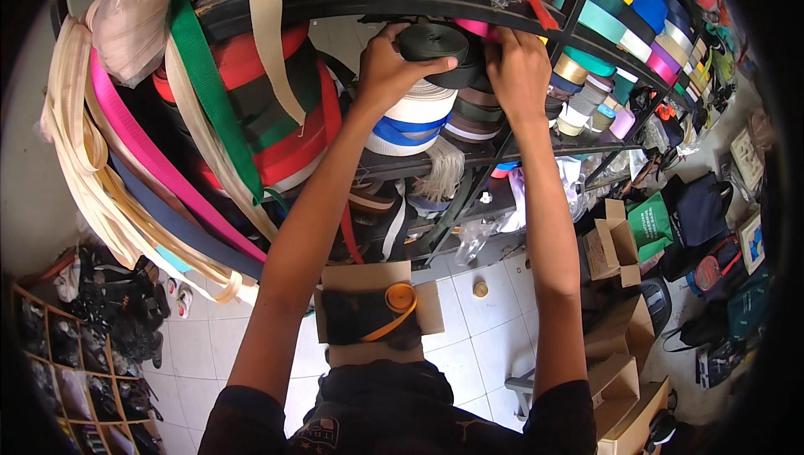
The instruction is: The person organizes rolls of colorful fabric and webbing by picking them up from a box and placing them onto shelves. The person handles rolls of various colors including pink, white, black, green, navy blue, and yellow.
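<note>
Dark sleeves (243,417) lie nearest the camera, and from them both bare forearms stretch forward, elbows nearly straight, toward a dark roll (433,39) of strap on a crowded shelf (477,156). Left of the dark roll, the left hand (398,70) is curled partly closed about it, fingers bent round its far left side and thumb laid across its near edge, so it has hold of the roll. To the right of the dark roll, the right hand (517,70) is raised with the wrist bent and fingers pointing away; its fingertips are partly hidden near a pink roll (475,27), so whether it grips anything cannot be told.

The dark roll sits between the two hands, above a white roll (430,107) with a blue band (406,132). Beyond the dark roll, a black rail (360,8) crosses close by and limits the space. Left of it, past the left hand, a narrow gap opens before large red rolls (293,149). Right of it, stacked rolls crowd the right hand. Nearer the person than the dark roll stands an open cardboard box (366,274), with bare floor tiles (481,321) beside it.
</note>
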`<state>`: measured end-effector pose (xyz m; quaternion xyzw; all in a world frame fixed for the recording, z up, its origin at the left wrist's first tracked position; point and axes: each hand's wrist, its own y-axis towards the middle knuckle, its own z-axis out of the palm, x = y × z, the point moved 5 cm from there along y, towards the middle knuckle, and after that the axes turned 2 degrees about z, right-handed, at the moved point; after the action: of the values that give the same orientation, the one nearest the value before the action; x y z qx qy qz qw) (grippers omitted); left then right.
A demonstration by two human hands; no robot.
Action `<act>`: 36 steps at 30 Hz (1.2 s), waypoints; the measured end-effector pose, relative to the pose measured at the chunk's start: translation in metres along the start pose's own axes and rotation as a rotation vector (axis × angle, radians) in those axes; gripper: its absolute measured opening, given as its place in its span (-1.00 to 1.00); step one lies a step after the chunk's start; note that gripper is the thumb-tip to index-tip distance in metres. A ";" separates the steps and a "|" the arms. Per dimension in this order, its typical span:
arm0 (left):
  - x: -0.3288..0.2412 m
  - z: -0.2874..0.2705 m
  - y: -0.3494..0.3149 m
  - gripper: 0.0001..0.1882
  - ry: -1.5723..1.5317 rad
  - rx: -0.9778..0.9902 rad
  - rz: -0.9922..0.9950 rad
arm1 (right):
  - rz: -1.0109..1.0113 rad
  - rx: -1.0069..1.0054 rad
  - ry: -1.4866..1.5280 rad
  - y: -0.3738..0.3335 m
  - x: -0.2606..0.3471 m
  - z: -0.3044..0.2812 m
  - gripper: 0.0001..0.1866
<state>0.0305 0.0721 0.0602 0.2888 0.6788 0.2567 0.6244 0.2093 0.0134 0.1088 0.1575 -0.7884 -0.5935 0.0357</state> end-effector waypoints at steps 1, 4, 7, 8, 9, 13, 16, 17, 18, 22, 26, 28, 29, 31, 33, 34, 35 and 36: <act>-0.001 0.001 0.000 -0.19 0.014 0.007 -0.012 | 0.007 -0.032 -0.016 0.000 -0.001 -0.001 -0.75; -0.006 0.007 0.002 -0.19 0.019 -0.010 0.000 | 0.068 0.023 -0.009 0.001 -0.005 0.000 -0.73; -0.005 0.016 0.009 -0.38 0.000 -0.034 0.038 | 0.063 0.029 0.064 0.000 -0.002 0.000 -0.72; -0.005 0.016 0.009 -0.38 0.000 -0.036 0.035 | 0.062 0.032 0.066 -0.001 -0.001 -0.001 -0.72; -0.006 0.016 0.010 -0.39 0.020 -0.052 0.055 | 0.049 0.034 0.106 -0.002 0.001 -0.002 -0.72; -0.006 0.017 0.010 -0.40 0.037 -0.059 0.097 | 0.021 0.019 0.188 -0.005 -0.008 -0.003 -0.73; -0.009 0.020 0.010 -0.39 0.041 -0.012 0.075 | 0.015 0.057 0.176 -0.004 -0.014 0.002 -0.72; -0.010 0.021 0.011 -0.39 0.042 -0.012 0.070 | 0.018 0.061 0.178 -0.005 -0.016 0.003 -0.72; -0.012 0.024 0.015 -0.32 0.089 0.017 0.064 | -0.004 0.029 0.191 -0.006 -0.016 0.002 -0.72; -0.010 0.027 0.019 -0.23 0.125 0.019 0.103 | -0.039 0.024 0.240 -0.007 -0.012 0.003 -0.72; -0.001 0.025 0.024 -0.22 0.125 -0.027 0.160 | -0.036 0.018 0.198 -0.010 -0.007 0.005 -0.72; 0.005 0.026 0.019 -0.39 0.162 0.004 0.150 | -0.100 -0.020 0.217 -0.009 0.000 0.002 -0.72; 0.006 0.026 0.016 -0.39 0.161 0.007 0.136 | -0.094 -0.007 0.220 -0.013 0.001 0.000 -0.72; 0.018 0.022 0.012 -0.09 0.360 -0.002 -0.142 | -0.055 -0.045 0.259 -0.019 0.005 -0.007 -0.57; 0.018 0.019 0.013 0.10 0.346 0.077 -0.203 | -0.036 -0.023 0.260 -0.027 0.005 -0.006 -0.53; 0.018 0.017 0.016 0.10 0.340 0.121 -0.249 | -0.037 -0.032 0.221 -0.025 0.010 -0.006 -0.54; 0.019 0.016 0.017 0.10 0.333 0.166 -0.294 | -0.039 -0.040 0.181 -0.025 0.013 -0.006 -0.54; 0.035 0.020 0.021 0.06 0.284 0.094 -0.336 | 0.000 -0.029 0.200 -0.027 0.010 -0.002 -0.56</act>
<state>0.0496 0.1112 0.0489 0.1613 0.8099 0.1551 0.5422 0.2065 0.0017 0.0822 0.2152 -0.7724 -0.5861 0.1165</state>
